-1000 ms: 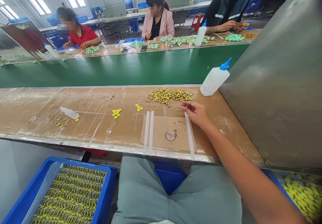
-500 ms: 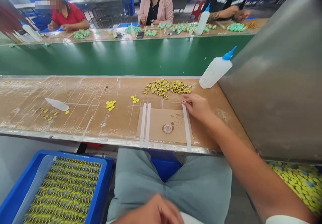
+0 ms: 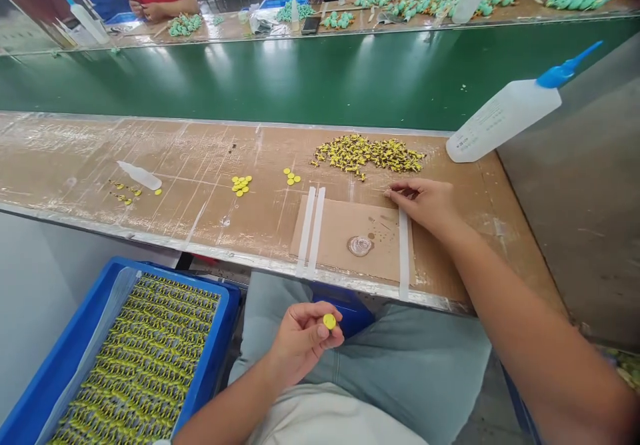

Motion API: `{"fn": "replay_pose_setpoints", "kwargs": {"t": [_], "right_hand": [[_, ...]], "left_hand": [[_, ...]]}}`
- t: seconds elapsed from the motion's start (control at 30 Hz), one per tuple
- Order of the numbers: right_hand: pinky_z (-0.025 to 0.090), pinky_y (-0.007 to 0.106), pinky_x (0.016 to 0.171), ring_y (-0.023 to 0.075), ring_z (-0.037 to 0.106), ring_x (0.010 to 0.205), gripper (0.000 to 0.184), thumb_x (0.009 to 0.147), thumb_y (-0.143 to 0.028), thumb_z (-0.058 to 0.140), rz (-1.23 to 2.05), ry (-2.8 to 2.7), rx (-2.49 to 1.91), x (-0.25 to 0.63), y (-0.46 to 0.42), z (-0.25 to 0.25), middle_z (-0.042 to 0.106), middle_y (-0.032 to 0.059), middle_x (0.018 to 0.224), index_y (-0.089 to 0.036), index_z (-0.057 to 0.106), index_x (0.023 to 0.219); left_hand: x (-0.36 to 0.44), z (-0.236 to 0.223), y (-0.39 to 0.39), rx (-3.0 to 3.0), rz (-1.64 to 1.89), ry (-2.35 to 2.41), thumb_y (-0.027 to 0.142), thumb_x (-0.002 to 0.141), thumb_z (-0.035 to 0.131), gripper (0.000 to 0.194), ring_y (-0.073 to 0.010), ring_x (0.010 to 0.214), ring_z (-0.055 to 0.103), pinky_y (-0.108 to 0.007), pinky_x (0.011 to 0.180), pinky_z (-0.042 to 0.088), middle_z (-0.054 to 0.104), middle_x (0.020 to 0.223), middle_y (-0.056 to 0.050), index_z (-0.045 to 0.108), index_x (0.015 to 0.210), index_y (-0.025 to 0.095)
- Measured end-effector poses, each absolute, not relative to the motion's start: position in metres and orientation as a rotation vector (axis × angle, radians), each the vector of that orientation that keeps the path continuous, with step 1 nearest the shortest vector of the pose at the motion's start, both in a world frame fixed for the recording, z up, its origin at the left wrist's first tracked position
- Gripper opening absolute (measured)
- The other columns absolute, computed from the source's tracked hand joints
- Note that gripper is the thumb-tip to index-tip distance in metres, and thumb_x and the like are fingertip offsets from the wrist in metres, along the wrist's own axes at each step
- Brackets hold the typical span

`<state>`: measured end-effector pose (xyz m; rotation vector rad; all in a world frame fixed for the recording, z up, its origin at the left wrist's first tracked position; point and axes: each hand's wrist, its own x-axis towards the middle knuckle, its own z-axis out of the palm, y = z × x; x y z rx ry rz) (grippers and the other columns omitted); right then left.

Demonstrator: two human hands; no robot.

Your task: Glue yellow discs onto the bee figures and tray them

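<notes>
My left hand (image 3: 300, 338) is raised over my lap, holding a round yellow disc (image 3: 329, 321) between thumb and fingertips. My right hand (image 3: 425, 206) rests on the wooden workbench (image 3: 175, 165), its curled fingertips just below a pile of small yellow-and-black pieces (image 3: 365, 155). Nothing shows in its fingers. Under that hand's fingertips lies a cardboard sheet (image 3: 345, 231) edged with strips of clear tape (image 3: 404, 251), with a round glue smear (image 3: 360, 245) on it. Two small groups of yellow discs (image 3: 241, 185) lie left of the pile.
A white glue bottle with a blue nozzle (image 3: 500, 121) lies at the bench's far right, beside a metal panel (image 3: 575, 231). A blue tray (image 3: 220, 311) of yellow-and-black pieces sits below left. Beyond a green conveyor belt (image 3: 250, 78), co-workers sit at a bench with green pieces.
My left hand has risen from below the view and now shows a yellow disc over my lap. The view has tilted and shifted, while my right hand stays near the pile.
</notes>
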<state>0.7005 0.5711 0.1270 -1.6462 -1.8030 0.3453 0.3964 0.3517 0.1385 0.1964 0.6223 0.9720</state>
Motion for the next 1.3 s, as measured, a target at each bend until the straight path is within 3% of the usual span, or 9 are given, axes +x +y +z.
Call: {"fn": "replay_pose_setpoints", "kwargs": {"t": [0.27,0.4,0.57,0.7,0.9,1.3], "right_hand": [[0.06,0.034,0.071,0.022,0.072,0.078,0.028,0.084,-0.041,0.079,0.387,-1.351,-1.442,0.675,0.524,0.138,0.076,0.0062,0.094,-0.02,0.077,0.103],[0.062,0.037,0.076,0.0228,0.073,0.078,0.018,0.082,-0.033,0.084,0.42,-1.282,-1.298,0.643,0.476,0.141,0.077,0.0046,0.092,-0.024,0.079,0.096],[0.061,0.046,0.084,0.0254,0.073,0.089,0.014,0.089,-0.022,0.076,0.418,-1.43,-1.094,0.623,0.458,0.134,0.077,0.0036,0.097,-0.029,0.078,0.101],[0.061,0.044,0.077,0.0232,0.072,0.079,0.02,0.088,-0.017,0.075,0.321,-1.508,-1.046,0.62,0.461,0.132,0.076,0.002,0.091,-0.031,0.077,0.102],[0.058,0.044,0.077,0.0214,0.068,0.075,0.03,0.084,-0.009,0.078,0.266,-1.596,-0.959,0.618,0.463,0.135,0.075,0.0008,0.087,-0.032,0.077,0.103],[0.057,0.044,0.069,0.021,0.068,0.064,0.008,0.088,-0.025,0.077,0.262,-1.627,-1.08,0.617,0.462,0.134,0.077,0.0002,0.082,-0.031,0.078,0.092]], "left_hand": [[0.394,0.147,0.391,0.347,1.196,0.831,0.022,0.068,0.091,0.026,-0.0122,0.076,0.076,-0.02,0.078,0.063,0.08,0.096,-0.007,0.082,0.092,0.021],[0.401,0.143,0.424,0.493,1.318,0.867,0.024,0.068,0.091,0.028,-0.0147,0.078,0.076,-0.025,0.08,0.064,0.08,0.098,-0.007,0.082,0.094,0.023],[0.418,0.134,0.455,0.609,1.465,0.879,0.024,0.069,0.09,0.028,-0.0139,0.079,0.075,-0.028,0.084,0.063,0.079,0.093,-0.005,0.082,0.096,0.023],[0.425,0.129,0.457,0.664,1.508,0.86,0.021,0.073,0.088,0.026,-0.012,0.081,0.074,-0.027,0.086,0.063,0.076,0.095,-0.004,0.081,0.098,0.023],[0.421,0.125,0.448,0.776,1.501,0.833,0.019,0.079,0.083,0.023,-0.0139,0.087,0.073,-0.029,0.088,0.063,0.073,0.102,-0.004,0.081,0.102,0.024],[0.421,0.127,0.45,0.636,1.469,0.861,0.028,0.078,0.085,0.025,-0.0141,0.082,0.074,-0.032,0.089,0.062,0.074,0.103,-0.006,0.081,0.102,0.023]]}}
